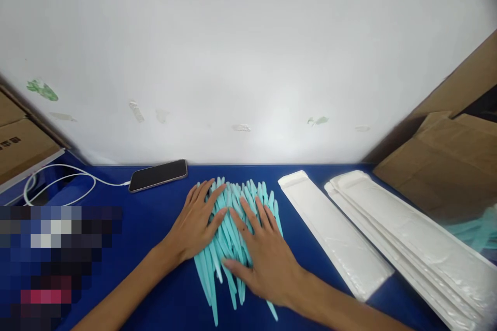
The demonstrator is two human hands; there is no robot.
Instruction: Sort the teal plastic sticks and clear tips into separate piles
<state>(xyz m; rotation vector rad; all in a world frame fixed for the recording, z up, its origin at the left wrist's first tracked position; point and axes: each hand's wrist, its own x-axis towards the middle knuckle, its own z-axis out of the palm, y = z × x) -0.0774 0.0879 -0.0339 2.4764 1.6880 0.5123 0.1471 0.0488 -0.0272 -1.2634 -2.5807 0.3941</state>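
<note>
A pile of long, slim light-teal pieces [233,238] lies on the blue table [155,289], their narrow tips pointing toward me. On the left side of the pile rests my left hand [198,217], palm down with fingers spread. My right hand [266,253] lies over the right side, its fingers also spread and its thumb stretched to the left across the pieces. Both palms hide part of the pile. One white padded envelope [334,232] lies to the right of my right hand, beside a stack of similar white envelopes [411,238].
A phone [158,175] with a white cable [97,178] lies at the back left. Cardboard boxes [27,145] stand at the left edge. An open carton [446,165] at the right holds more teal pieces [473,232]. A white wall [240,62] rises behind the table.
</note>
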